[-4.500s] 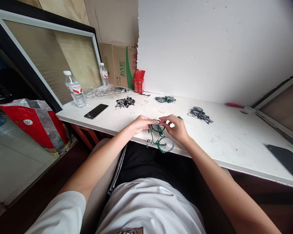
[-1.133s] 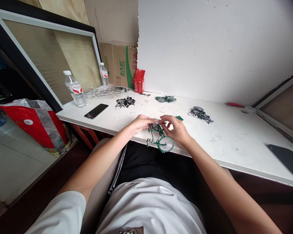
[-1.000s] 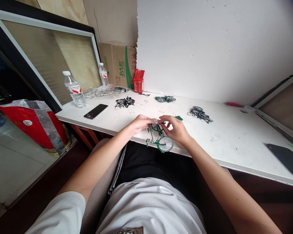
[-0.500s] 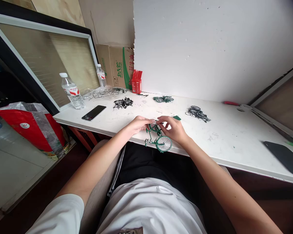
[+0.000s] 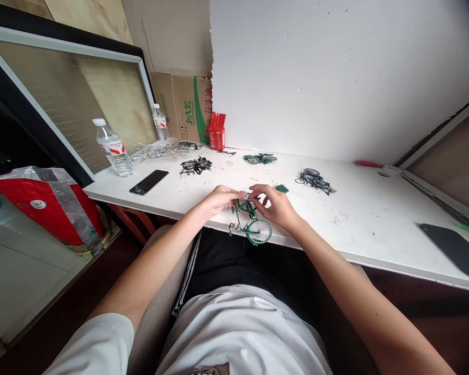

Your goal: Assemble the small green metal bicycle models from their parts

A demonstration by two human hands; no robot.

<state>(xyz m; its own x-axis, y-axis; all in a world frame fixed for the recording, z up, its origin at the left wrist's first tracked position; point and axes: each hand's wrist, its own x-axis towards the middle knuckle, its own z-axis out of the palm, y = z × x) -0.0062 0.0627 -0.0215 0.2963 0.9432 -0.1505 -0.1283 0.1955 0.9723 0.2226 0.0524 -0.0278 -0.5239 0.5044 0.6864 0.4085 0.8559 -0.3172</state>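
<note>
A green model bicycle (image 5: 245, 219) is held at the front edge of the white table, its silver-spoked front wheel and handlebar toward my body. My left hand (image 5: 222, 199) grips it by the far wheel, thumb and fingers closed on the rim. At that same wheel, my right hand (image 5: 271, 205) pinches with thumb and index finger. A small dark piece shows by those fingertips, too small to name. Just beyond the right hand lies a small green basket-like part (image 5: 282, 188).
On the table (image 5: 359, 219) lie a second green model bicycle (image 5: 260, 158), a black one (image 5: 316, 180), a dark cluster of bicycle parts (image 5: 196, 165) and a phone (image 5: 149, 182). Two water bottles (image 5: 115, 148), a red box (image 5: 218, 132) and a carton (image 5: 182, 107) stand at the left back.
The bicycle's near end has swung slightly left. Both hands keep nearly the same place at the far wheel, and the whole view has shifted a little.
</note>
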